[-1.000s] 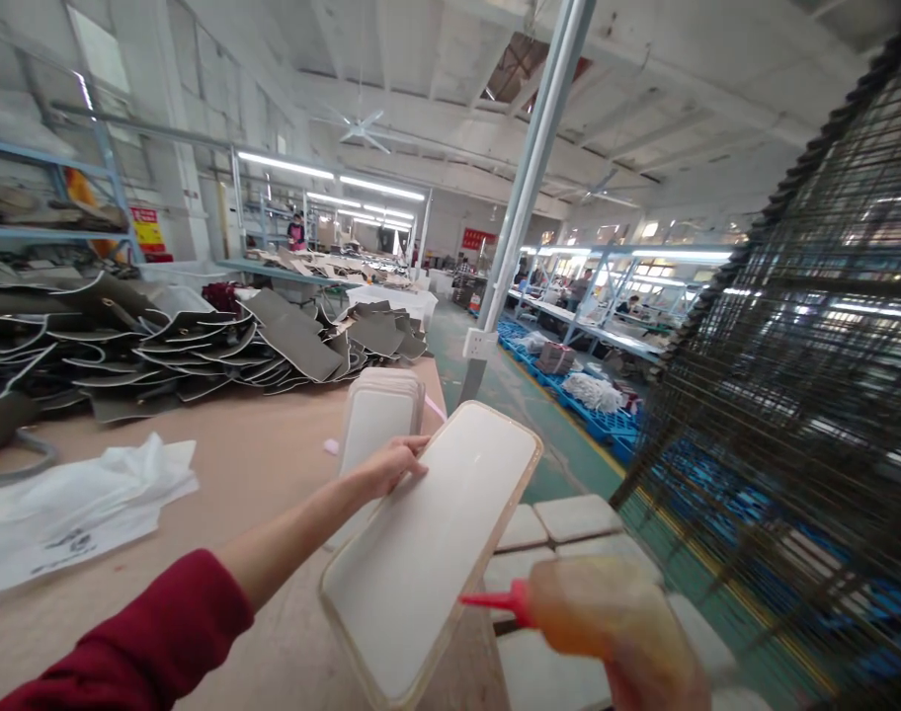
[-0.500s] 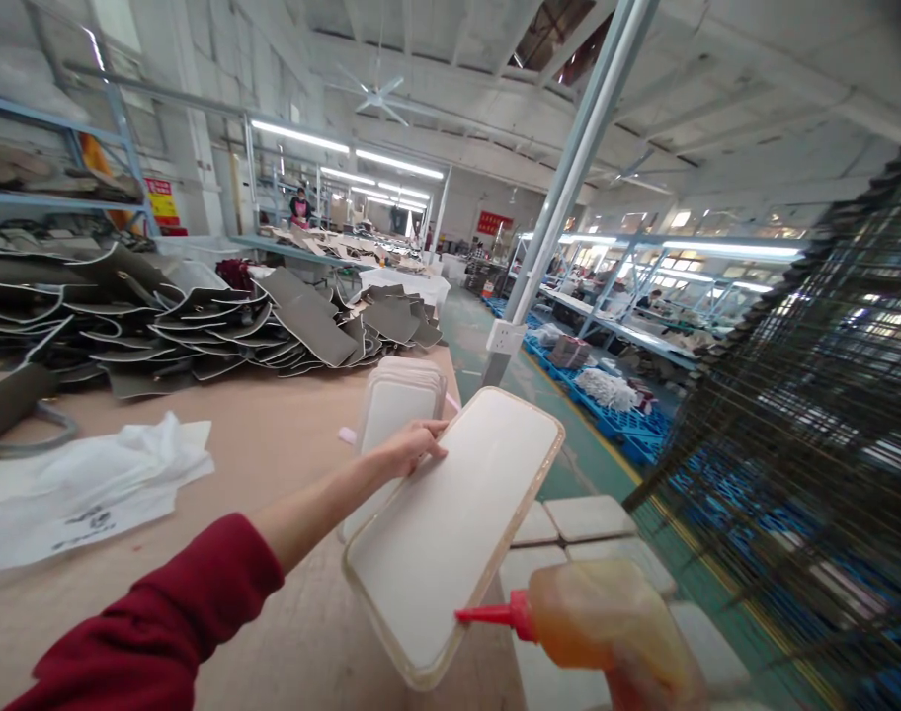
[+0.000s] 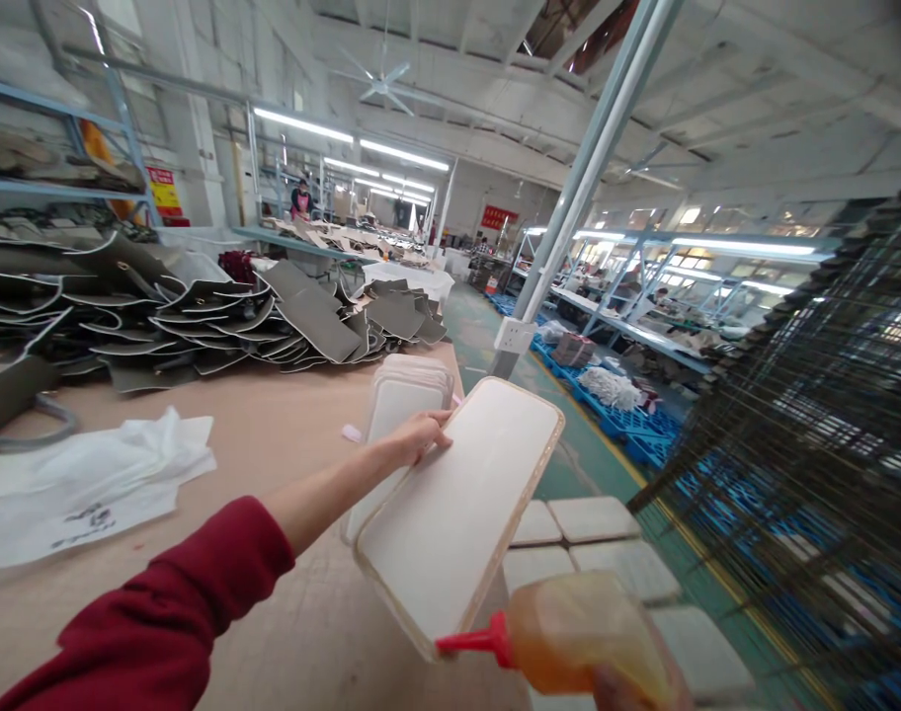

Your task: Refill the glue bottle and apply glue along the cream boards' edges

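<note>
While left hand (image 3: 415,439) grips white panel (image 3: 457,504), right hand (image 3: 628,689) clasps glue bottle (image 3: 569,637).

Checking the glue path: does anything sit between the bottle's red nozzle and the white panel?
Nothing visible does. The red nozzle of the glue bottle in the right hand points at the lower corner of the white panel.

Heaped grey cut pieces (image 3: 199,316) and crumpled white bag (image 3: 95,484) on the brown table (image 3: 273,434), wire rack (image 3: 813,425) at right
</note>
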Demonstrator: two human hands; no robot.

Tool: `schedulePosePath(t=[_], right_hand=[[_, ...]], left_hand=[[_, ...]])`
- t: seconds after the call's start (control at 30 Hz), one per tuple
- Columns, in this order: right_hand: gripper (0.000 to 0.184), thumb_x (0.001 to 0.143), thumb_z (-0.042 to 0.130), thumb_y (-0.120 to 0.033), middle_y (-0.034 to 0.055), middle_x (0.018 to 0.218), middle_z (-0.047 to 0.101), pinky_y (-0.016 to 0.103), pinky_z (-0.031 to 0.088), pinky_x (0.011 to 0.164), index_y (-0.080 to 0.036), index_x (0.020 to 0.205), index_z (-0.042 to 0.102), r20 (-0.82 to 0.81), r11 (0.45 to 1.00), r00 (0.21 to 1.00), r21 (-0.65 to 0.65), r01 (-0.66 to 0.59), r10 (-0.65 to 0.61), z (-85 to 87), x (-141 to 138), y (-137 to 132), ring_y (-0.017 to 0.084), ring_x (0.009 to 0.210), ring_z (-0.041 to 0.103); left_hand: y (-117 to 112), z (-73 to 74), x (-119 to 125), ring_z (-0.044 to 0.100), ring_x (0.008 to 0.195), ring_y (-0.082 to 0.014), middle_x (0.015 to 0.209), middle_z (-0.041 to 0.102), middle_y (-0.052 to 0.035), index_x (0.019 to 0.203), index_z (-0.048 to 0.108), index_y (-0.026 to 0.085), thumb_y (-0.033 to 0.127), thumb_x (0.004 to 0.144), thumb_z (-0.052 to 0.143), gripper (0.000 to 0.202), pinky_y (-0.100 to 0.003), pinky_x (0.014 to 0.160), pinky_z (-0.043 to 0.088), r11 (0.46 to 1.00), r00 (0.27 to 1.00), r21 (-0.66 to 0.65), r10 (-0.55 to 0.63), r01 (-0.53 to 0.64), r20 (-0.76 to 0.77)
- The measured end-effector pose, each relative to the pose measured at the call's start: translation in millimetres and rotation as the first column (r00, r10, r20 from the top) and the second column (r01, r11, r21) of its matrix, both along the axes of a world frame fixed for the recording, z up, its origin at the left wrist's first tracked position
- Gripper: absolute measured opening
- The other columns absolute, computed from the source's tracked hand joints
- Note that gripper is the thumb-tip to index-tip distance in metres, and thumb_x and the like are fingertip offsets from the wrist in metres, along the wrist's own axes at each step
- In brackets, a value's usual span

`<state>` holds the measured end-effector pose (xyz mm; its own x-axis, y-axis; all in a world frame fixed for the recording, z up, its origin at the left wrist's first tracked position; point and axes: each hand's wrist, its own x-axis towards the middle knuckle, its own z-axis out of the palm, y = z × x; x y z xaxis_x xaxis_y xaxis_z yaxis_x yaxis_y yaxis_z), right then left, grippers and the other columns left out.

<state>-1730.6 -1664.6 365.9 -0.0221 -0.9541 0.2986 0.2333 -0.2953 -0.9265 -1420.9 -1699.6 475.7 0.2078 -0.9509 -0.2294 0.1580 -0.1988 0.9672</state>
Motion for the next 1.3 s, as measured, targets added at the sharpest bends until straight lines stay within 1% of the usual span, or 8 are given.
schedulePosePath(t=[0.13,0.3,0.47,0.67,0.87,1.03,1.2,1.3], right_hand=[[0.048,0.054,0.085,-0.031,0.0052,0.086,0.065,0.024,0.052,0.065,-0.018,0.096,0.064,0.219,0.991,0.969,-0.034,0.126,-0.115,38.7,10,-27,0.018,0.076,0.061],[0.055,0.058,0.084,-0.025,-0.0021,0.100,0.061,0.025,0.046,0.088,-0.023,0.107,0.060,0.321,0.969,0.935,-0.140,0.204,-0.151,88.5,16,-60,0.014,0.093,0.056],[0.065,0.057,0.083,-0.031,0.0071,0.098,0.065,0.023,0.051,0.074,-0.017,0.115,0.058,0.198,0.998,0.979,-0.048,-0.036,0.045,53.6,26,-43,0.017,0.085,0.062],[0.057,0.059,0.083,-0.031,-0.0018,0.095,0.061,0.021,0.046,0.084,-0.023,0.110,0.058,0.292,0.979,0.947,-0.106,0.175,-0.138,65.2,28,-52,0.012,0.088,0.057],[0.070,0.055,0.083,-0.037,0.0078,0.108,0.063,0.025,0.049,0.077,-0.018,0.116,0.055,0.147,0.995,0.984,0.001,0.100,-0.099,41.6,34,-31,0.020,0.092,0.060],[0.063,0.059,0.082,-0.030,-0.0004,0.096,0.061,0.019,0.049,0.073,-0.020,0.114,0.055,0.236,0.913,0.897,-0.076,0.401,-0.374,44.7,-6,-39,0.012,0.082,0.058],[0.071,0.044,0.088,-0.025,0.0110,0.103,0.066,0.030,0.053,0.074,-0.016,0.109,0.060,0.187,0.950,0.936,-0.031,0.310,-0.300,30.9,-50,-3,0.024,0.089,0.063],[0.067,0.057,0.083,-0.030,0.0048,0.106,0.064,0.027,0.048,0.083,-0.021,0.118,0.055,0.287,0.903,0.869,-0.033,0.429,-0.402,18.5,-74,16,0.018,0.093,0.060]], left_hand=[[0,-1.6,-3,0.064,0.073,-0.0254,0.080,0.072,-0.0020,0.118,0.064,0.019,0.006,0.045,0.058,0.074,-0.030,0.057,0.049,0.999,1.000,-0.035,-0.008,0.009,0.014],[6,-2.0,-10,0.065,0.077,-0.0270,0.081,0.072,-0.0036,0.113,0.067,0.016,0.010,0.044,0.059,0.070,-0.032,0.062,0.050,0.975,0.985,-0.146,-0.173,0.169,-0.018],[3,-4.6,-12,0.064,0.076,-0.0258,0.078,0.071,-0.0029,0.112,0.068,0.016,0.011,0.043,0.060,0.070,-0.031,0.062,0.050,0.971,0.982,-0.160,-0.185,0.178,-0.030],[-3,-5.9,-23,0.062,0.069,-0.0221,0.075,0.070,-0.0018,0.115,0.066,0.015,0.012,0.044,0.061,0.071,-0.028,0.059,0.048,0.954,0.967,-0.170,-0.253,0.246,-0.017],[-16,-10.0,-44,0.062,0.064,-0.0192,0.073,0.070,-0.0010,0.118,0.064,0.015,0.012,0.047,0.063,0.071,-0.026,0.058,0.048,0.928,0.942,-0.185,-0.335,0.325,-0.027],[-32,-17.3,-64,0.063,0.063,-0.0196,0.078,0.072,-0.0025,0.122,0.061,0.015,0.013,0.047,0.066,0.075,-0.027,0.056,0.049,0.892,0.894,-0.112,-0.445,0.438,-0.057],[-51,-26.2,-106,0.065,0.064,-0.0217,0.081,0.072,-0.0034,0.130,0.053,0.017,0.018,0.050,0.076,0.082,-0.028,0.057,0.051,0.833,0.830,-0.059,-0.553,0.550,-0.071],[-62,-27.1,-155,0.067,0.067,-0.0226,0.083,0.072,-0.0029,0.133,0.049,0.020,0.018,0.050,0.079,0.088,-0.030,0.060,0.053,0.830,0.829,0.010,-0.557,0.558,-0.056]])
